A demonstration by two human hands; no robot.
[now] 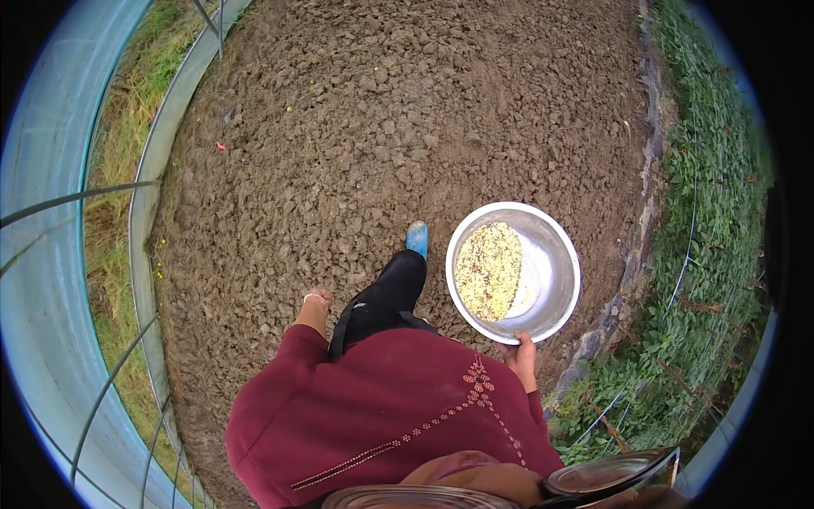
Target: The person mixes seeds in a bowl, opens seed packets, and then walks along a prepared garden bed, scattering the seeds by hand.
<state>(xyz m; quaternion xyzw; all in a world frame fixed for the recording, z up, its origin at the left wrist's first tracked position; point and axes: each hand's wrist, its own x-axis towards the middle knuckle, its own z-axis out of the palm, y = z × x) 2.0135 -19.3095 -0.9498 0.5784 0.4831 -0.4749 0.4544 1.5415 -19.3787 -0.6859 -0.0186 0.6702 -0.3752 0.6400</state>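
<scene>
My right hand (521, 359) grips the near rim of a round metal basin (550, 280), thumb over the edge. The basin is tilted, and a heap of pale yellow grains with dark bits (489, 270) lies against its left side. My left hand (321, 296) hangs low at my left side, over the soil, a thin bracelet at its wrist. It is foreshortened, so its fingers are hard to make out. One blue boot (417, 238) with a muddy toe stands forward on the ground; the other foot is hidden.
Cloddy tilled soil (356, 146) spreads ahead. Along the right runs torn plastic film (652, 121) beside dense green plants (706, 223) with a white line. Greenhouse hoops (108, 191), a low plastic strip (145, 210) and blue sheeting (44, 165) border the left.
</scene>
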